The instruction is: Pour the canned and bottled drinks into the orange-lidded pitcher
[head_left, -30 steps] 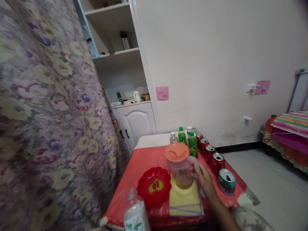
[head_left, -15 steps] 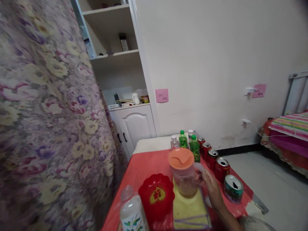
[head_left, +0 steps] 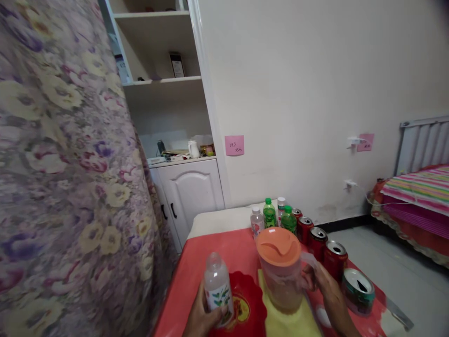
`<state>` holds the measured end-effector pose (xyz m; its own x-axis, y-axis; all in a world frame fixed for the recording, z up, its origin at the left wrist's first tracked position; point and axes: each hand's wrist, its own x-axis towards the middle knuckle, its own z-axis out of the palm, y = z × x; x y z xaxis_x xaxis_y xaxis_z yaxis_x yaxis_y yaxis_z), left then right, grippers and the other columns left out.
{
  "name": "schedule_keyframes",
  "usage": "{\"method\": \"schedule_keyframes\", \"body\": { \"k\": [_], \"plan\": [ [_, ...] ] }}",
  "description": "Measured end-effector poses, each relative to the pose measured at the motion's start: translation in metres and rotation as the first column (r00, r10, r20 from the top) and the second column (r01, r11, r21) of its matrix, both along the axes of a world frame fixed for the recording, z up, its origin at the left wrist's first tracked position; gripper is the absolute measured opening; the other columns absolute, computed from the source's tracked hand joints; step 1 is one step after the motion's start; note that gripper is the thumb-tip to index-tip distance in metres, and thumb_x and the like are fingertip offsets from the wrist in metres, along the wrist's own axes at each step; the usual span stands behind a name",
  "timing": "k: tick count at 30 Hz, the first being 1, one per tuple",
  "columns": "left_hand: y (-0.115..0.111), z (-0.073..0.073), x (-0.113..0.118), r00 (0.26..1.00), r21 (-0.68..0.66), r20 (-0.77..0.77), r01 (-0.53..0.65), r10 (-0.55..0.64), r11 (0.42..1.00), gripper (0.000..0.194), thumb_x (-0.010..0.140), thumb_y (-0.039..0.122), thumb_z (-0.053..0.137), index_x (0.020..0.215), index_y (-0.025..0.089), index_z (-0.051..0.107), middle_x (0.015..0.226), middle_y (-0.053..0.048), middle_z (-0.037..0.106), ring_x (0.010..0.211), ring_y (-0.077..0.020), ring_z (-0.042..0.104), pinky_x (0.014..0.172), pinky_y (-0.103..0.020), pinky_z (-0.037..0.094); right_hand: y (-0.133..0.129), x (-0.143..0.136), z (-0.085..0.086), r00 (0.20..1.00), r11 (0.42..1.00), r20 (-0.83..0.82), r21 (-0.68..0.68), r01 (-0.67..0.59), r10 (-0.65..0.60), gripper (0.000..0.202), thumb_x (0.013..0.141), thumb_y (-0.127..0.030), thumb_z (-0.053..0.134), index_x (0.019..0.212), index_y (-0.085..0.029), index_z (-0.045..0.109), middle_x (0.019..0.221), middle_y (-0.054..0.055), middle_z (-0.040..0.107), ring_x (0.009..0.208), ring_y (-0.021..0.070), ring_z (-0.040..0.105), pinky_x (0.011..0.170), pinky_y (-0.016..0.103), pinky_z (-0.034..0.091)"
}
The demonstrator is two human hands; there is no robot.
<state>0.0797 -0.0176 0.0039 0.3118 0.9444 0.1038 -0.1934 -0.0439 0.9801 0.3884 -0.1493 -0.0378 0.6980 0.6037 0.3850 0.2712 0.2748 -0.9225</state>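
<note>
My left hand (head_left: 205, 311) is wrapped round a clear plastic bottle (head_left: 218, 285) with a white label and green leaves, its mouth uncapped. The bottle is held upright above the near left part of a red scalloped plate (head_left: 257, 306). My right hand (head_left: 321, 281) grips the handle of a translucent pitcher (head_left: 280, 276) with an orange lid (head_left: 278, 246). Some pale liquid shows low in the pitcher, which is over a yellow cloth (head_left: 293, 323); whether it touches the cloth I cannot tell. A small white cap (head_left: 322, 316) lies beside my right wrist.
Behind the pitcher stand green-capped bottles (head_left: 269, 214) and white-capped bottles (head_left: 257, 221). Several red cans (head_left: 336, 260) line the right side, with a green can (head_left: 358, 290) nearest. A knife-like metal strip (head_left: 400, 314) juts past the red-covered table's (head_left: 199, 252) right edge.
My left hand has come into view with the bottle, which has moved right and over the plate. The pitcher sits lower and further right in view, partly because the camera has shifted.
</note>
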Motion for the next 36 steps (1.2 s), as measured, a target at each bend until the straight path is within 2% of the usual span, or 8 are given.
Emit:
{"method": "schedule_keyframes", "body": {
  "k": [5,8,12,16,21,27,31,36],
  "plan": [
    [0.006,-0.02,0.004,0.993,-0.05,-0.043,0.106,-0.108,0.993,0.086,0.046,0.053,0.096,0.117,0.018,0.061,0.098,-0.01,0.079,0.089,-0.0315,0.073,0.079,-0.037,0.059,0.001,0.002,-0.002,0.995,0.999,-0.093,-0.034,-0.037,0.033,0.058,0.088,-0.078,0.05,0.074,-0.024,0.065,0.066,0.002,0.061,0.064,0.0215,0.056,0.063,0.031,0.048],
    [0.005,-0.032,0.008,0.996,-0.051,-0.047,0.067,-0.069,0.996,0.086,0.046,0.052,0.095,0.117,0.018,0.06,0.092,-0.009,0.078,0.084,-0.0303,0.073,0.074,-0.035,0.058,-0.001,0.002,0.0,0.993,0.996,-0.093,-0.044,-0.078,0.074,0.059,0.089,-0.078,0.048,0.074,-0.023,0.063,0.062,0.0,0.057,0.061,0.0202,0.053,0.062,0.031,0.045],
    [0.005,-0.043,0.011,0.999,-0.06,-0.033,0.025,-0.027,0.998,0.089,0.048,0.046,0.093,0.123,0.018,0.054,0.091,-0.009,0.077,0.082,-0.0297,0.072,0.069,-0.033,0.057,-0.002,0.003,0.009,0.993,0.994,-0.086,-0.068,-0.086,0.08,0.062,0.086,-0.081,0.05,0.074,-0.022,0.066,0.065,0.002,0.06,0.062,0.0202,0.053,0.062,0.032,0.044],
    [0.002,-0.041,0.01,1.0,-0.069,-0.017,0.003,-0.004,0.998,0.085,0.049,0.042,0.091,0.122,0.019,0.054,0.09,-0.007,0.076,0.083,-0.029,0.072,0.07,-0.033,0.057,0.005,-0.002,0.022,0.992,0.998,-0.113,-0.04,-0.056,0.051,0.063,0.082,-0.082,0.053,0.071,-0.021,0.064,0.062,0.002,0.058,0.059,0.0186,0.049,0.057,0.03,0.038],
    [-0.002,-0.033,0.011,0.999,-0.061,-0.027,0.018,-0.019,0.998,0.075,0.049,0.04,0.09,0.114,0.021,0.059,0.087,-0.005,0.073,0.081,-0.028,0.071,0.072,-0.033,0.057,0.019,-0.01,0.035,0.98,0.995,-0.168,0.022,-0.101,0.104,0.06,0.083,-0.076,0.06,0.061,-0.02,0.054,0.057,-0.002,0.046,0.054,0.0137,0.038,0.053,0.028,0.029],
    [0.0,-0.04,0.012,1.0,-0.029,0.003,0.01,-0.01,1.0,0.077,0.052,0.035,0.086,0.121,0.018,0.056,0.092,-0.007,0.075,0.081,-0.0276,0.07,0.071,-0.032,0.056,0.03,-0.019,0.046,0.973,0.985,-0.152,0.001,-0.173,0.171,0.059,0.08,-0.076,0.063,0.062,-0.022,0.049,0.055,-0.006,0.037,0.051,0.0112,0.029,0.051,0.028,0.022],
    [0.002,-0.04,0.013,1.0,-0.03,0.002,0.012,-0.012,0.999,0.077,0.051,0.034,0.086,0.121,0.018,0.059,0.098,-0.009,0.075,0.089,-0.0304,0.071,0.077,-0.034,0.057,0.034,-0.025,0.054,0.976,0.987,-0.145,0.017,-0.162,0.163,0.056,0.082,-0.071,0.064,0.062,-0.022,0.046,0.057,-0.006,0.034,0.053,0.011,0.028,0.052,0.027,0.02],
    [0.0,-0.03,0.012,1.0,-0.038,-0.015,0.025,-0.026,0.999,0.077,0.051,0.027,0.084,0.124,0.018,0.059,0.103,-0.01,0.076,0.099,-0.0336,0.071,0.084,-0.036,0.058,0.03,-0.024,0.072,0.978,0.988,-0.134,0.024,-0.156,0.157,0.055,0.083,-0.069,0.064,0.063,-0.023,0.043,0.058,-0.007,0.031,0.053,0.0105,0.024,0.052,0.027,0.018]
  ]
}}
